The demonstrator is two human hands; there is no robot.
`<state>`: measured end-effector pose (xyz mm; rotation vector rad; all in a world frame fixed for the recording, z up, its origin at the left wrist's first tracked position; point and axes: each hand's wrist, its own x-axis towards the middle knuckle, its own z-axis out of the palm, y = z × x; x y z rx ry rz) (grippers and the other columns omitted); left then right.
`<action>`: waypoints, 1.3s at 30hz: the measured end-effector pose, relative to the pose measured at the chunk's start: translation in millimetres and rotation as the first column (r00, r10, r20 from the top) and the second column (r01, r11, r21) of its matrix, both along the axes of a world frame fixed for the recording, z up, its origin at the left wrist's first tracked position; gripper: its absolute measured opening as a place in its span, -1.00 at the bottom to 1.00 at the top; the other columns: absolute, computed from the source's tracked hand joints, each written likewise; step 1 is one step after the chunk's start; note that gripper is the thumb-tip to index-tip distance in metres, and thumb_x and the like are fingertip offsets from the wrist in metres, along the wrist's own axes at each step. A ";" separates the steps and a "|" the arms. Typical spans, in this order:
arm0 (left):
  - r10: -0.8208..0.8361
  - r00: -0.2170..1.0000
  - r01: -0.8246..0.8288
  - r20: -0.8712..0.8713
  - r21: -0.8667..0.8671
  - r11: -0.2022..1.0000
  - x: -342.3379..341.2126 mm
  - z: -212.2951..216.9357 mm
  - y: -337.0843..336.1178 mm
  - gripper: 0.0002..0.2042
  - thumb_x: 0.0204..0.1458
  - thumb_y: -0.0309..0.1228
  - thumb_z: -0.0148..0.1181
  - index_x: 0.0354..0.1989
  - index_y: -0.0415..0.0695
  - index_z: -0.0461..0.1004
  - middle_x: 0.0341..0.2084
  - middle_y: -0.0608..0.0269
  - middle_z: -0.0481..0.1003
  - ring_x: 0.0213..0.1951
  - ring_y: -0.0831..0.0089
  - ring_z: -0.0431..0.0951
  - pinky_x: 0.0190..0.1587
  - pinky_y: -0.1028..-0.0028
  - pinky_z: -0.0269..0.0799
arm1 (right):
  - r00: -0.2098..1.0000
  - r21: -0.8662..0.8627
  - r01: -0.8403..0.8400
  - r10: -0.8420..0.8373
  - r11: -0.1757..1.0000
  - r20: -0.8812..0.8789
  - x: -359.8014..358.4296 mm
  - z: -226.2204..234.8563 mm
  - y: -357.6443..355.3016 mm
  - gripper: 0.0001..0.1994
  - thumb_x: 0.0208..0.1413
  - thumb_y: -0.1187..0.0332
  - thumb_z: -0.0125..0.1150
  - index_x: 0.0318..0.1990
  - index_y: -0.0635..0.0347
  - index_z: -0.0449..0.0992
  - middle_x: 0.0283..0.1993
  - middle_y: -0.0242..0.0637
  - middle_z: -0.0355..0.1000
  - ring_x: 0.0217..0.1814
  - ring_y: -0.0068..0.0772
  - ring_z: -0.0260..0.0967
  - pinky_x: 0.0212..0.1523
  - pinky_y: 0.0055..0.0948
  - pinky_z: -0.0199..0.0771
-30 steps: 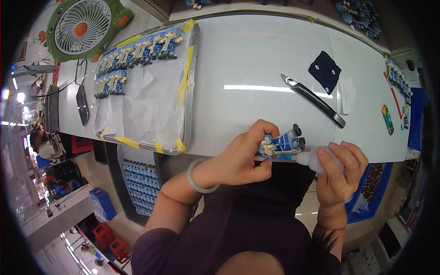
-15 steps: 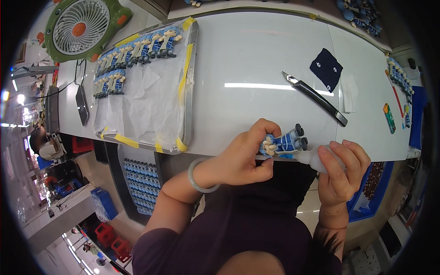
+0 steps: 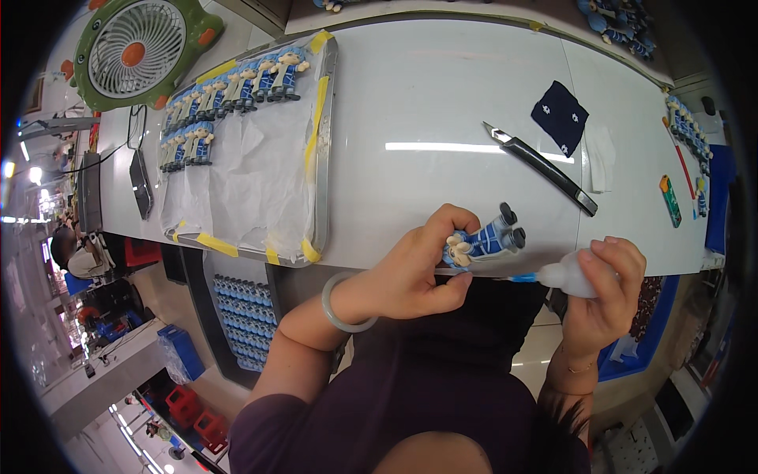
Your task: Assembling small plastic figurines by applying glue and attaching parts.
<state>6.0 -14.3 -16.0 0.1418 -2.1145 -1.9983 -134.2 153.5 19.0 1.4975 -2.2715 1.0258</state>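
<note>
A: Left hand [image 3: 410, 272]?
B: Fingers [image 3: 450, 221] closed round a small blue figurine [image 3: 483, 239], held just past the near edge of the surface [image 3: 442, 103]; pale head toward the palm, dark feet pointing right. Green bangle [image 3: 341, 304] on the wrist.

A: Right hand [image 3: 604, 296]?
B: Fingers [image 3: 616, 253] wrapped round a small white squeeze bottle [image 3: 567, 278], blue nozzle [image 3: 523, 277] aimed left, tip just short of the figurine's head end. Cannot tell whether touching.

A: Next out, on the surface?
B: Black-handled knife [image 3: 545, 167], lying diagonally, right of centre, apart from both hands. Dark blue cloth [image 3: 559, 117] beyond it. White sheet [image 3: 604, 154] just right of the knife.

A: Left part?
B: Metal tray [image 3: 325, 142], lined with white paper [image 3: 245, 189], yellow tape at the corners. Blue figurines in rows [image 3: 229, 91] along its far-left end.

A: Beyond the tray?
B: Green fan [image 3: 136, 51], orange hub, at the far-left corner. Black cable [image 3: 142, 178] beside the tray.

A: Far right?
B: More blue figurines [image 3: 685, 130] in a line near the edge.

A: Below the surface?
B: Another batch of blue figurines [image 3: 241, 316], under the tray's near edge.
</note>
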 end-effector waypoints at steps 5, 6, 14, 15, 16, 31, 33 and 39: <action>-0.005 1.000 0.005 0.001 -0.033 0.999 0.4 3.8 1.1 -0.61 -0.10 -0.48 0.10 -0.14 -0.23 0.07 -0.49 0.15 0.34 -0.50 0.42 0.37 -0.47 0.52 0.26 | 0.887 -0.204 0.147 -0.038 0.968 0.459 -8.4 -18.2 17.6 -0.66 -0.43 0.68 0.20 -0.35 0.18 0.42 -0.31 -0.27 0.31 -0.22 -0.32 0.25 -0.23 -0.47 0.31; -0.008 1.000 0.008 -0.003 -0.033 0.999 0.5 3.0 1.1 -0.61 -0.10 -0.48 0.10 -0.14 -0.23 0.07 -0.49 0.15 0.34 -0.50 0.42 0.37 -0.47 0.52 0.26 | 0.889 -0.204 0.149 -0.041 0.967 0.456 -9.4 -20.0 20.1 -0.66 -0.43 0.68 0.20 -0.35 0.18 0.42 -0.31 -0.27 0.31 -0.22 -0.32 0.25 -0.23 -0.47 0.31; -0.138 0.990 0.134 -0.039 -0.084 0.987 3.6 2.1 -2.0 -0.64 -0.07 -0.36 0.09 -0.17 -0.25 0.14 -0.55 0.13 0.36 -0.54 0.23 0.38 -0.47 0.45 0.26 | 0.707 -0.260 0.132 0.093 0.957 0.701 -12.1 -26.6 24.7 -0.69 -0.30 0.48 0.27 -0.29 0.24 0.39 -0.30 -0.24 0.32 -0.22 -0.42 0.26 -0.19 -0.51 0.28; -0.141 0.989 0.138 -0.038 -0.084 0.987 3.7 2.7 -2.5 -0.64 -0.07 -0.36 0.09 -0.17 -0.25 0.14 -0.55 0.13 0.36 -0.54 0.23 0.38 -0.47 0.45 0.26 | 0.707 -0.260 0.135 0.090 0.956 0.702 -10.9 -26.5 23.8 -0.69 -0.30 0.48 0.27 -0.29 0.24 0.39 -0.30 -0.24 0.32 -0.22 -0.42 0.26 -0.19 -0.51 0.28; -0.149 0.988 0.148 -0.027 -0.043 0.988 3.9 3.5 -3.1 -0.64 -0.05 -0.31 0.06 -0.17 -0.28 0.16 -0.54 0.17 0.35 -0.53 0.33 0.36 -0.45 0.49 0.26 | 0.611 -0.288 0.155 0.137 0.945 0.780 -8.0 -25.9 21.3 -0.67 -0.27 0.43 0.26 -0.26 0.28 0.37 -0.30 -0.22 0.32 -0.22 -0.41 0.27 -0.18 -0.50 0.28; -0.079 0.996 0.059 0.035 0.400 0.915 3.9 3.4 -2.3 -0.64 -0.09 -0.43 0.13 -0.15 -0.22 0.15 -0.47 0.32 0.31 -0.41 0.58 0.32 -0.35 0.57 0.23 | 0.109 -0.418 -0.051 0.422 0.907 0.900 8.9 -9.8 -20.3 -0.68 -0.07 0.39 0.12 -0.16 0.30 0.23 -0.25 -0.20 0.30 -0.21 -0.44 0.28 -0.13 -0.49 0.26; -0.051 0.998 0.024 0.034 0.543 0.839 4.3 2.7 -3.4 -0.61 -0.10 -0.44 0.14 -0.12 -0.21 0.12 -0.45 0.35 0.27 -0.40 0.62 0.28 -0.35 0.58 0.21 | 0.140 -0.395 -0.064 0.400 0.916 0.906 6.4 -10.4 -16.4 -0.68 -0.08 0.41 0.13 -0.17 0.30 0.24 -0.25 -0.21 0.31 -0.21 -0.45 0.28 -0.13 -0.50 0.25; -0.092 0.988 0.137 -0.120 0.444 0.886 2.1 -3.5 -8.6 -0.47 -0.09 -0.24 0.15 -0.04 -0.17 0.02 -0.40 0.31 0.22 -0.45 0.64 0.14 -0.39 0.63 0.13 | 0.268 -0.262 -0.094 0.278 0.960 0.922 3.9 -16.7 -9.5 -0.69 -0.12 0.46 0.16 -0.19 0.29 0.27 -0.29 -0.25 0.35 -0.23 -0.48 0.29 -0.14 -0.54 0.26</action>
